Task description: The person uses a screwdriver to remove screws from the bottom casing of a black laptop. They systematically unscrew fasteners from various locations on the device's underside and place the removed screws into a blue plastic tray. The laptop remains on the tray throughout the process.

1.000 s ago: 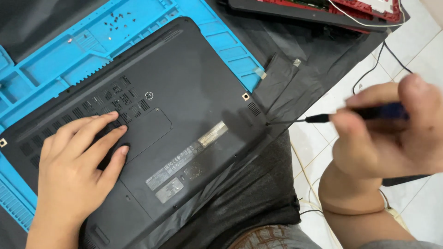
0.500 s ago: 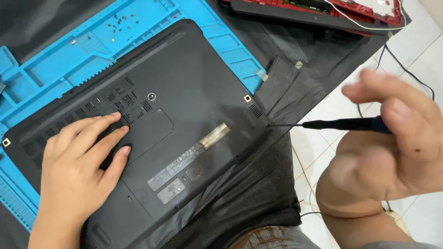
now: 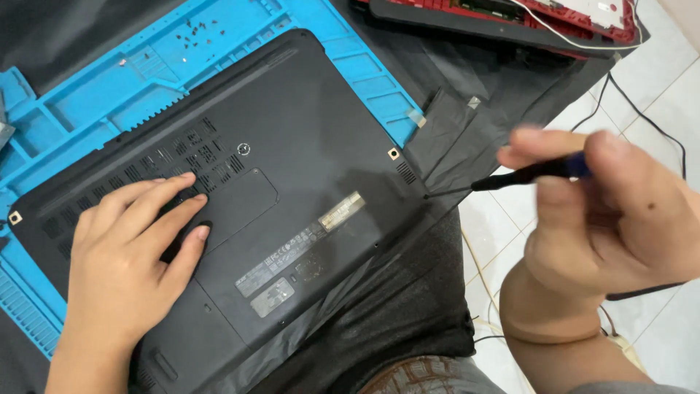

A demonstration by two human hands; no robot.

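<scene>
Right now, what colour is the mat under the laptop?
Bright blue. The mat shows best in the head view, jutting out beyond the black laptop.

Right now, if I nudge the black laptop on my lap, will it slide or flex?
The black laptop probably stays stiff; its base looks like rigid plastic. It may slide, since one end overhangs the blue mat onto dark cloth. The left hand pressing flat likely steadies it.

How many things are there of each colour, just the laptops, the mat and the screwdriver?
Black: 1, the upside-down laptop under the left hand
Red: 1, the opened laptop
Blue: 2, the mat and the screwdriver in the right hand
Total: 4
</scene>
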